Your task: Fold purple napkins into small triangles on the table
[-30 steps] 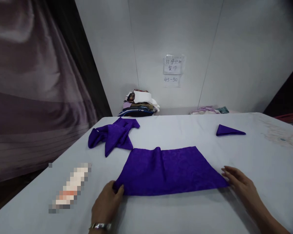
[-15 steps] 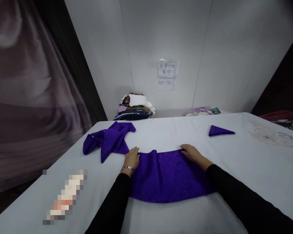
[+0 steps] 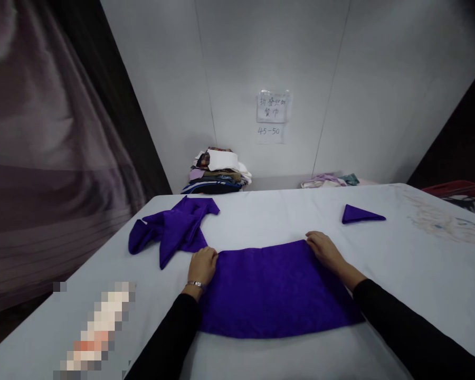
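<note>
A purple cloth napkin [image 3: 277, 290] lies spread on the white-covered table [image 3: 285, 219] in front of me. Its far edge runs nearly straight between my hands. My left hand [image 3: 203, 265] grips the far left corner, fingers closed on the fabric. At the far right corner, my right hand [image 3: 325, 250] pinches the cloth in the same way. Beyond my left hand sits a loose heap of purple napkins [image 3: 178, 227], close to the held one. A small purple napkin folded into a triangle [image 3: 360, 214] rests at the back right.
Stacked folded clothes [image 3: 217, 171] stand behind the table's far edge, with more cloth [image 3: 328, 180] to their right. A paper sign [image 3: 274, 108] hangs on the grey wall. A pixelated patch covers something at the table's left. A curtain [image 3: 43, 148] hangs at the left.
My hands have moved apart, the left one leftward and nearer to me, the right one rightward. The ridge in the napkin's far edge has flattened, and the cloth is now taut.
</note>
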A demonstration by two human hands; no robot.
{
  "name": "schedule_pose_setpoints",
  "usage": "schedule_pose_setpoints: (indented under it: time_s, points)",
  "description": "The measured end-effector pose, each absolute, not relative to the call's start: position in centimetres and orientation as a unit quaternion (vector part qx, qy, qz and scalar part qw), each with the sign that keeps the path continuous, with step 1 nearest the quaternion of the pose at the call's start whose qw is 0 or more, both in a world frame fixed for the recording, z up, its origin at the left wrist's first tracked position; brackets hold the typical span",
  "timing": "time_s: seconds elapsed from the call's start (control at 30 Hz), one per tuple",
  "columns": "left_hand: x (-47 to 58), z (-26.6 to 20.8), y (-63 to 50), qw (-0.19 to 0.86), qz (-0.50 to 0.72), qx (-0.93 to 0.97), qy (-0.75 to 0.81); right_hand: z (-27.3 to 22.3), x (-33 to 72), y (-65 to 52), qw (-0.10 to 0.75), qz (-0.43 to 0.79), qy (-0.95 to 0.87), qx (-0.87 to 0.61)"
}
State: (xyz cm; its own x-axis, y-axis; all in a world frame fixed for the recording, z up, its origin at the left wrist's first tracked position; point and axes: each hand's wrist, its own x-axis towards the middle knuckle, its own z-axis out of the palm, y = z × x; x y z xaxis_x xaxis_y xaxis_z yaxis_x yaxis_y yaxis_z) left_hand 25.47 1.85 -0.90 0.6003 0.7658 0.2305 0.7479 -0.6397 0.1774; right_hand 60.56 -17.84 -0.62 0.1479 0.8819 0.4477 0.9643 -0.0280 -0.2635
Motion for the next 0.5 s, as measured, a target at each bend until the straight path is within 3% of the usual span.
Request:
schedule_pose_setpoints:
  time_s: [0.23,0.5]
  points:
    - [22.7,-0.2,0.4,0.055,0.237,0.889,0.388,1.6,59.2,-21.6,0.345,-0.086,-0.65,-0.672]
    - [20.0,1.1,-3.2,0.086,0.285,0.884,0.36,-0.9,58.8,-25.4,0.367,-0.048,-0.638,-0.675]
